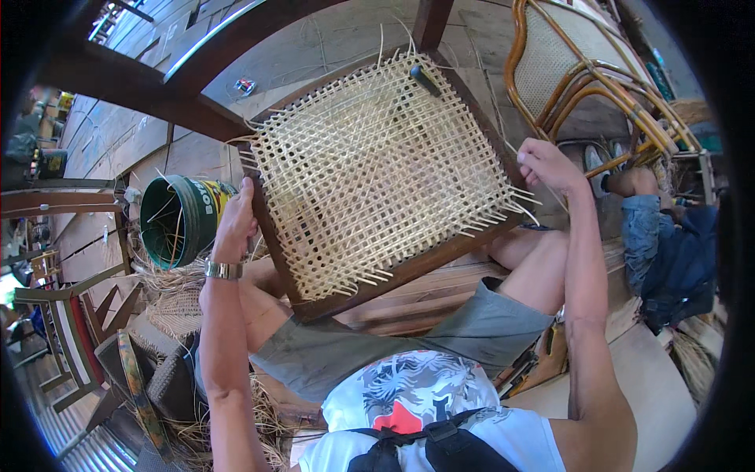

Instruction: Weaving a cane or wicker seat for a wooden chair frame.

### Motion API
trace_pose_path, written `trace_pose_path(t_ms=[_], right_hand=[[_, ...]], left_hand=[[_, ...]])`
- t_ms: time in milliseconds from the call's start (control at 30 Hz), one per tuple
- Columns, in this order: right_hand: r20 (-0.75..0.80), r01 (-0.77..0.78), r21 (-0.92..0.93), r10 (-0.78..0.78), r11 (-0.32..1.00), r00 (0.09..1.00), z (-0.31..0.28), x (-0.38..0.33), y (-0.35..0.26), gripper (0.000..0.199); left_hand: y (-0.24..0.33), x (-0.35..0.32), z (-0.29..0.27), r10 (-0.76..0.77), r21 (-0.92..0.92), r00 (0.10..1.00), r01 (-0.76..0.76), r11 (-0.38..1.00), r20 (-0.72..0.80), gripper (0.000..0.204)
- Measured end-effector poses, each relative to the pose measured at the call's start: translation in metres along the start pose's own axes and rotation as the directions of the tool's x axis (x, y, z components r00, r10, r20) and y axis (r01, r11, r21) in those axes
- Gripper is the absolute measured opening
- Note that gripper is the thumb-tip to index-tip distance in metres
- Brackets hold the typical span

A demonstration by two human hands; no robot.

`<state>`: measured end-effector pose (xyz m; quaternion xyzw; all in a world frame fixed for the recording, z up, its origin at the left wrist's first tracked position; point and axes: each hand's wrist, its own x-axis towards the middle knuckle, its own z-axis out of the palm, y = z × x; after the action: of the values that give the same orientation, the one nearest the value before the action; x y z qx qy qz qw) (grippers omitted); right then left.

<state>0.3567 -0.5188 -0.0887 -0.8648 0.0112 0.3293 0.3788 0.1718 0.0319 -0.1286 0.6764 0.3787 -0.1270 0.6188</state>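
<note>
A woven cane seat [377,169] in a dark wooden chair frame [409,271] lies tilted over my lap. Loose strand ends stick out along its edges. My left hand [236,224] grips the left side of the frame, thumb uppermost. By the right edge, my right hand [546,165] is closed in a pinch. A thin cane strand [502,118] runs to its fingers from the far side. Near the seat's far right corner, a dark-handled tool [425,80] stands in the weave; its tip is hidden.
A green bucket [182,224] lies tipped at the left, strands inside. A rattan chair [586,75] stands at the far right, with another person's leg [633,182] below it. Cane scraps [177,303] lie left of me; a wooden chair [71,330] is farther left.
</note>
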Motion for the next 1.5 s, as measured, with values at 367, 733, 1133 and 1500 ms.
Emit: trace_pose_path(t_ms=[367, 733, 1133, 1500], right_hand=[[-0.634, 0.225, -0.185, -0.291, 0.957, 0.717, 0.008, -0.075, -0.004, 0.02], [0.011, 0.456, 0.2, -0.467, 0.867, 0.884, 0.181, -0.214, -0.087, 0.017], [0.124, 0.49, 0.043, -0.491, 0.871, 0.862, 0.193, -0.22, -0.088, 0.014], [-0.445, -0.117, -0.564, -0.183, 0.817, 0.877, -0.054, -0.193, 0.113, 0.02]], left_hand=[[0.005, -0.119, 0.073, 0.46, -0.086, 0.869, -0.48, 0.873, -0.183, 0.031], [-0.037, -0.217, 0.156, 0.395, -0.568, 0.835, -0.124, 0.814, 0.383, 0.028], [-0.057, -0.224, 0.139, 0.458, -0.684, 0.867, -0.214, 0.697, 0.196, 0.015], [-0.039, -0.175, 0.052, 0.433, -0.435, 0.787, -0.608, 0.664, -0.439, 0.008]])
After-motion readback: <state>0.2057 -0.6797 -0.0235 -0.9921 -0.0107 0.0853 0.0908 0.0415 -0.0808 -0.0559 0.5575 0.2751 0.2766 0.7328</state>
